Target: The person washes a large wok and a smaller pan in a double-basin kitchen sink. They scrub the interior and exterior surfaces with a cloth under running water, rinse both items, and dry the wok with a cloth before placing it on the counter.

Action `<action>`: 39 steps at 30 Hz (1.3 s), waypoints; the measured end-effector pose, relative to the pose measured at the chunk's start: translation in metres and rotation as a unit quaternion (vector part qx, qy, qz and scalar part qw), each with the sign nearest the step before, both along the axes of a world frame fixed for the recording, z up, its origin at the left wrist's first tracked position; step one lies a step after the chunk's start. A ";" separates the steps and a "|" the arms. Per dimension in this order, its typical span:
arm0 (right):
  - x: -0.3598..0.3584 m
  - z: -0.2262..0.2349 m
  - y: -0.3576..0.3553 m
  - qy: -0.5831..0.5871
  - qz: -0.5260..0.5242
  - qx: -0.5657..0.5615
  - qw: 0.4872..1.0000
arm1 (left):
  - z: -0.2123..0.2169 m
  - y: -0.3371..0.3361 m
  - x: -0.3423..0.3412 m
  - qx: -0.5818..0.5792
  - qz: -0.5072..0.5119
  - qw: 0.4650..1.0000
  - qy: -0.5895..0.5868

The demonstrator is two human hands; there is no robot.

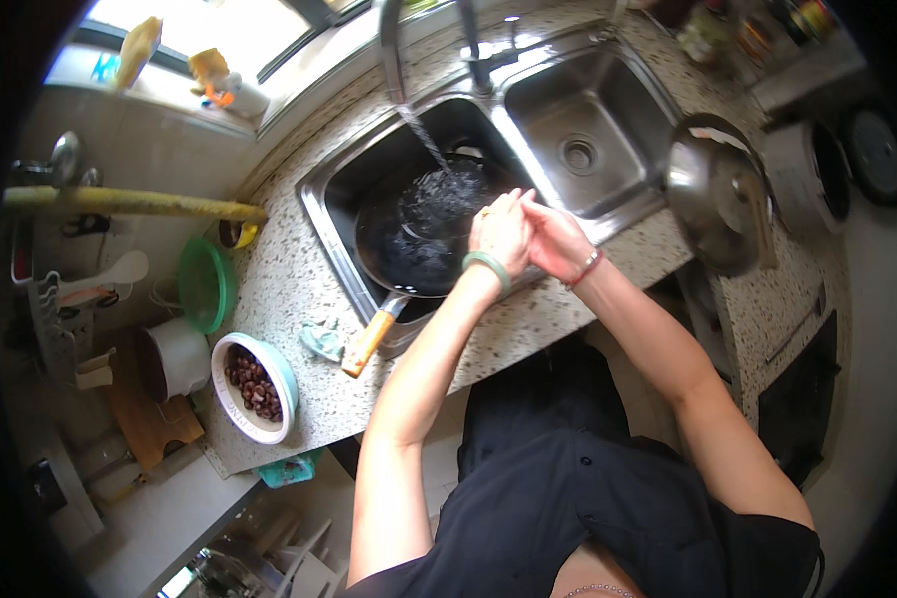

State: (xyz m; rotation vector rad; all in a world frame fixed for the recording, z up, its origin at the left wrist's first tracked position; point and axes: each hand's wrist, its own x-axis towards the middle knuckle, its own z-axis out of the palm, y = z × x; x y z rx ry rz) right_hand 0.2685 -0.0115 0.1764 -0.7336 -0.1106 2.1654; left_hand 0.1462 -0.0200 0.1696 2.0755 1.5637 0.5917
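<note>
Pan (379, 255), dark: I'm seeing it sitting in the left basin (321, 221) under running water (423, 137), probably feeling heavy, stiff, slippery; wooden handle (371, 342) likely offering best grip. Left hand (501, 235), right hand (560, 242): pressing together, grasping nothing visible.

The person wears a loose black short-sleeved shirt (543, 498), fastened at the front with small, round, dark buttons (585, 461). Its sleeves (770, 535) end above the elbows. Below is a black lower garment (538, 397); whether trousers or a skirt is hard to tell. A smooth, rounded, pale green bangle (485, 261) circles the wrist of the left hand (501, 236). A thin red bracelet (592, 265) circles that of the right hand (561, 244). At the neckline sits a necklace (600, 588) of small round beads, partly cut off by the lower edge.
</note>
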 end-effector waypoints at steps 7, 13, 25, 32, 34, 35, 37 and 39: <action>-0.112 -0.097 0.053 -0.272 0.026 0.013 0.962 | -0.031 -0.002 -0.126 -0.236 -0.046 0.953 0.185; -0.101 -0.168 0.086 -0.615 0.310 0.406 0.601 | -0.052 -0.003 -0.179 -0.413 -0.123 0.884 0.182; -0.119 -0.186 0.078 -0.610 0.374 0.575 0.396 | -0.043 -0.018 -0.177 -0.445 -0.203 0.848 0.204; -0.109 -0.158 0.019 -0.467 0.497 0.558 0.472 | -0.043 -0.036 -0.178 -0.420 -0.206 0.863 0.190; -0.108 -0.136 0.004 -0.380 0.563 0.537 0.500 | -0.041 -0.035 -0.177 -0.433 -0.213 0.854 0.194; -0.110 -0.129 0.000 -0.353 0.584 0.525 0.509 | -0.042 -0.036 -0.177 -0.435 -0.213 0.853 0.194; -0.123 -0.142 0.001 -0.352 0.540 0.554 0.526 | -0.041 -0.033 -0.176 -0.452 -0.211 0.846 0.188; -0.150 -0.174 0.006 -0.429 0.473 0.587 0.497 | -0.045 -0.034 -0.173 -0.453 -0.208 0.847 0.183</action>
